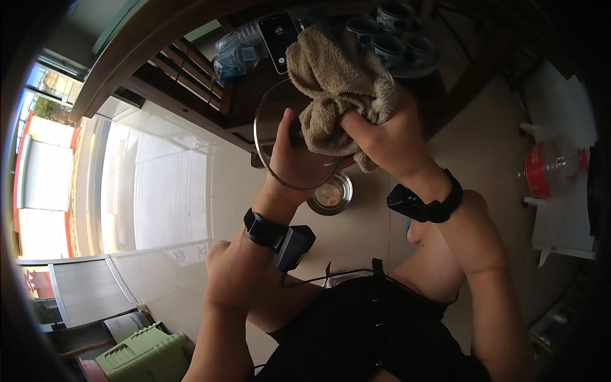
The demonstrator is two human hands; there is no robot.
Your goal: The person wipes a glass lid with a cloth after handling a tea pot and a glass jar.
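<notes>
My left hand (296, 157) holds a round glass pot lid (258, 138) with a metal rim, its thumb beside the dark knob (297, 132). A beige terry cloth (334, 81) lies bunched over the lid's right part, gripped by my right hand (382, 133), whose thumb presses into its folds. The cloth hides some of the fingers of both hands. Each wrist wears a black strap with a dark device.
A dark wooden table (238, 102) bears plastic bottles (238, 52), a phone (279, 43) and several patterned cups (389, 45). A metal bowl (329, 193) stands on the tiled floor below my hands. At the right is a large red-labelled plastic bottle (544, 167); a green plastic crate (143, 355) is lower left.
</notes>
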